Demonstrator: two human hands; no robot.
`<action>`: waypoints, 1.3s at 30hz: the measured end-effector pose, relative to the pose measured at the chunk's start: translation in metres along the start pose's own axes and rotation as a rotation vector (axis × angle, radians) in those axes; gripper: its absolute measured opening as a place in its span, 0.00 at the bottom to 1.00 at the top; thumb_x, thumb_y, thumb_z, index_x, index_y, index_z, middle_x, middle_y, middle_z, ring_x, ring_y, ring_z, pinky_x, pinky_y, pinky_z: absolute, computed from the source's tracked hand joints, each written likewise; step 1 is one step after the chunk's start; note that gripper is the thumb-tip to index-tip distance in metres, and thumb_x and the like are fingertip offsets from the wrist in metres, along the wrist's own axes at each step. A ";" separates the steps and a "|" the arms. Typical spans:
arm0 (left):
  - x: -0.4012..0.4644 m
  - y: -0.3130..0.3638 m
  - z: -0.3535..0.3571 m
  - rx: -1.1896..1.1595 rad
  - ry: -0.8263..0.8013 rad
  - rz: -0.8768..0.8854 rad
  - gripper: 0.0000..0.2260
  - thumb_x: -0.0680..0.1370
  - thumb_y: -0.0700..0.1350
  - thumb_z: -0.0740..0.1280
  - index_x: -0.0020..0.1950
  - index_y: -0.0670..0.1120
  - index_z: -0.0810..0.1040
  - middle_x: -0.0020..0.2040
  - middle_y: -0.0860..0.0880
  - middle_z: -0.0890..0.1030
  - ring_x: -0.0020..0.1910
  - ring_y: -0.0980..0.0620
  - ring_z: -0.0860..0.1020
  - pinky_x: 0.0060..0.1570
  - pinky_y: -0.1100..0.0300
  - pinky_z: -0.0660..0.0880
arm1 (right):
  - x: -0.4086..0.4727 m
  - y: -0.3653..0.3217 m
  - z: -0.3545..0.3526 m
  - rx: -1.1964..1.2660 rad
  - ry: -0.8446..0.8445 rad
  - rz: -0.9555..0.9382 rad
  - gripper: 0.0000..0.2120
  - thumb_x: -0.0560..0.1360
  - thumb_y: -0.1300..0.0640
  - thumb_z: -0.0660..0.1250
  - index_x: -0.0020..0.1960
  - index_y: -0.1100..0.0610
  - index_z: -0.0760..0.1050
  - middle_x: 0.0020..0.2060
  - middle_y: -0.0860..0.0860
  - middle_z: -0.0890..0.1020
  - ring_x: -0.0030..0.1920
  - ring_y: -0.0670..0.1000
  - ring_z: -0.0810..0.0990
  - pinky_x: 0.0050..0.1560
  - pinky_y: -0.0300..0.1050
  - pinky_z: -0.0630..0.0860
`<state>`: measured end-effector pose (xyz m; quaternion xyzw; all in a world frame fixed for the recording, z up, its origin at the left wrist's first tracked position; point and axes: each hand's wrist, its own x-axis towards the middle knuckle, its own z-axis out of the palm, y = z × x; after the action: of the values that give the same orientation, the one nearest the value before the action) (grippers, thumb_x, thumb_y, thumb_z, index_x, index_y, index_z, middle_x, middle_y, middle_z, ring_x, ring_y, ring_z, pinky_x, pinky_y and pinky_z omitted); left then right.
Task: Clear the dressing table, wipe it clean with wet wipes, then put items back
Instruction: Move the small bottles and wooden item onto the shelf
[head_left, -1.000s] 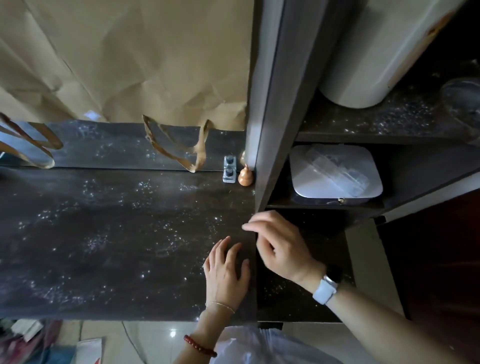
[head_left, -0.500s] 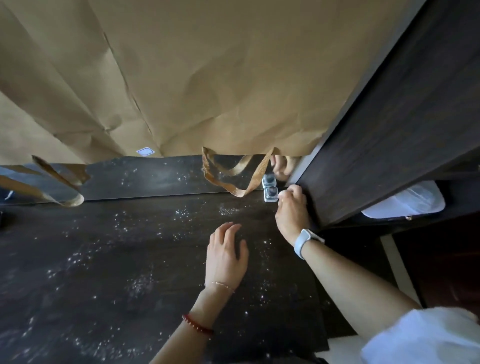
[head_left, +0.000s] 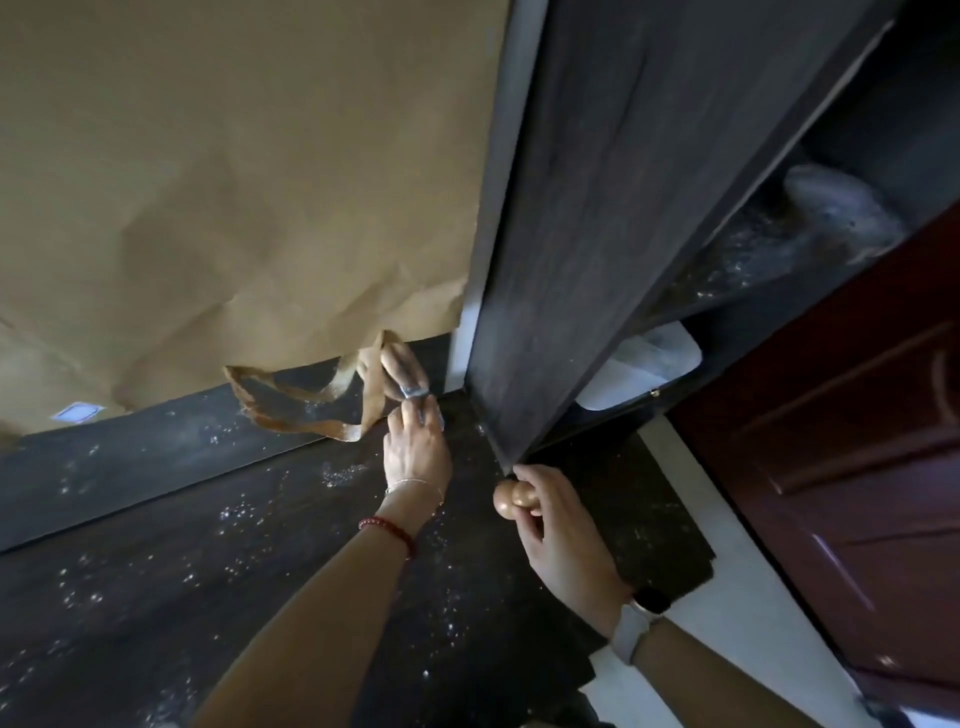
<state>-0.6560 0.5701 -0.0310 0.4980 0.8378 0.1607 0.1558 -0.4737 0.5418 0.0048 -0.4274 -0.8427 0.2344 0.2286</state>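
Head view, centre frame: left hand (head_left: 415, 449) reaches to the dressing table's (head_left: 156, 571) back corner, fingertips pinching a small silvery block (head_left: 434, 415) right at the mirror. Right hand (head_left: 556, 535), lower right of centre, curls round a little wooden gourd (head_left: 511, 499), lifted off the dusty top. Gourd looks light, hard, smooth, so slippery; best held at its waist. Block looks rigid; take its sides.

small clear item (head_left: 434, 415) mostly behind fingers (head_left: 410, 415), perhaps
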 end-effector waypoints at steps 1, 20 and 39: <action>0.000 0.001 0.001 -0.022 -0.007 0.005 0.19 0.74 0.34 0.60 0.66 0.37 0.66 0.62 0.35 0.67 0.59 0.35 0.68 0.54 0.43 0.68 | -0.002 0.002 -0.003 -0.002 0.010 0.015 0.25 0.70 0.65 0.71 0.63 0.53 0.66 0.56 0.53 0.76 0.56 0.50 0.77 0.53 0.45 0.78; -0.104 0.136 -0.022 -0.362 0.374 0.350 0.14 0.69 0.43 0.63 0.55 0.48 0.71 0.47 0.48 0.78 0.47 0.53 0.70 0.54 0.72 0.64 | 0.046 0.082 -0.144 0.249 0.309 0.022 0.19 0.71 0.64 0.70 0.60 0.63 0.71 0.52 0.56 0.78 0.47 0.51 0.77 0.50 0.28 0.70; -0.018 0.216 -0.016 -0.290 0.257 -0.014 0.20 0.75 0.40 0.66 0.67 0.44 0.69 0.60 0.41 0.77 0.59 0.43 0.73 0.56 0.58 0.67 | 0.134 0.113 -0.159 0.106 -0.035 -0.154 0.21 0.75 0.61 0.64 0.67 0.63 0.66 0.62 0.60 0.71 0.64 0.59 0.69 0.63 0.47 0.66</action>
<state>-0.4852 0.6502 0.0765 0.4398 0.8224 0.3409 0.1186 -0.3828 0.7440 0.0878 -0.3446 -0.8633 0.2678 0.2536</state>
